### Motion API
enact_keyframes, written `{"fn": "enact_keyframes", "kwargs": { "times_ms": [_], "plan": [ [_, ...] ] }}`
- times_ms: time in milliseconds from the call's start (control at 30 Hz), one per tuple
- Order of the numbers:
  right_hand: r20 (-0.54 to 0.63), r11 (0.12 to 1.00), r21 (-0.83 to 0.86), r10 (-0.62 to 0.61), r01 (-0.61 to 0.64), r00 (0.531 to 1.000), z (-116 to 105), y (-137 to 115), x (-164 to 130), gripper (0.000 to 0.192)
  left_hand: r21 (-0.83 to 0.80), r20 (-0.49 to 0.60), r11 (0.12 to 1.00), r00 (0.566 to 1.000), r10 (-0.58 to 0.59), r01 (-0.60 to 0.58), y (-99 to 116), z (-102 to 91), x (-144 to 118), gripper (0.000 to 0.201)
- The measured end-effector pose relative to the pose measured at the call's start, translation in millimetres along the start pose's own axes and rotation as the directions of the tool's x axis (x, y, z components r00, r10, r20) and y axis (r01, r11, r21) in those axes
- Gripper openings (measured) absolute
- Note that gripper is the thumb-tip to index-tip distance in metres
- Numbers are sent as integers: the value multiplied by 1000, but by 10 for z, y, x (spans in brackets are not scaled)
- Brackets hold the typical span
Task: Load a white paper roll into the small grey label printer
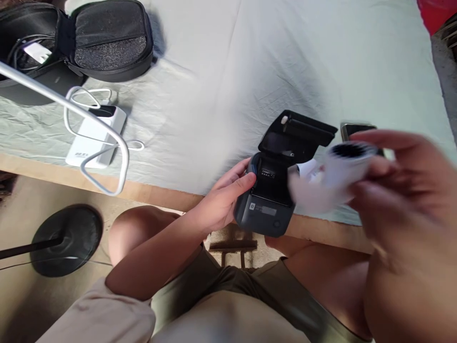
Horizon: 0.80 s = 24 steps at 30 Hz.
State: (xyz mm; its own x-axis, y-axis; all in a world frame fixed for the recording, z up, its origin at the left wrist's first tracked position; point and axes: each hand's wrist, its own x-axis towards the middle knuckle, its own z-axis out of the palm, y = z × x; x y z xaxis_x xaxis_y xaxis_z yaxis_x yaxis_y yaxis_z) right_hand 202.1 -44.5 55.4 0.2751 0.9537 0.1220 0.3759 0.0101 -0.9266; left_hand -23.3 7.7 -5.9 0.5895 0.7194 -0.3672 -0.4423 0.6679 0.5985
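One head-worn camera looks forward and down, close over the table [200, 105].

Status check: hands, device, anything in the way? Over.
Left hand gripping black device, lid open. Right hand holding white roll beside it. Dark-screened object partly hidden behind right hand.

One printer [273, 183] — one roll [344, 174] — one case [110, 28]
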Motion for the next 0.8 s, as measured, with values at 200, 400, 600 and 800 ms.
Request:
{"fn": "enact_keyframes", "kwargs": {
  "times_ms": [200,400,600,800],
  "plan": [
    [-155,961,224,198,-160,968,-122,421,319,33,-54,24,998,1000,11,-9,2,-7,52,55],
    [-207,974,-227,-50,2,977,-200,691,308,45,-67,37,998,999,12,-10,14,11,63,54],
    [-161,755,-650,-26,-86,987,-251,785,401,54,-39,-1,999,1000,19,-19,-3,-27,47,56],
    [-179,665,-742,-77,-83,981,56,425,38,56,-53,14,998,1000,17,-16,9,-15,33,46]
  ]
}}
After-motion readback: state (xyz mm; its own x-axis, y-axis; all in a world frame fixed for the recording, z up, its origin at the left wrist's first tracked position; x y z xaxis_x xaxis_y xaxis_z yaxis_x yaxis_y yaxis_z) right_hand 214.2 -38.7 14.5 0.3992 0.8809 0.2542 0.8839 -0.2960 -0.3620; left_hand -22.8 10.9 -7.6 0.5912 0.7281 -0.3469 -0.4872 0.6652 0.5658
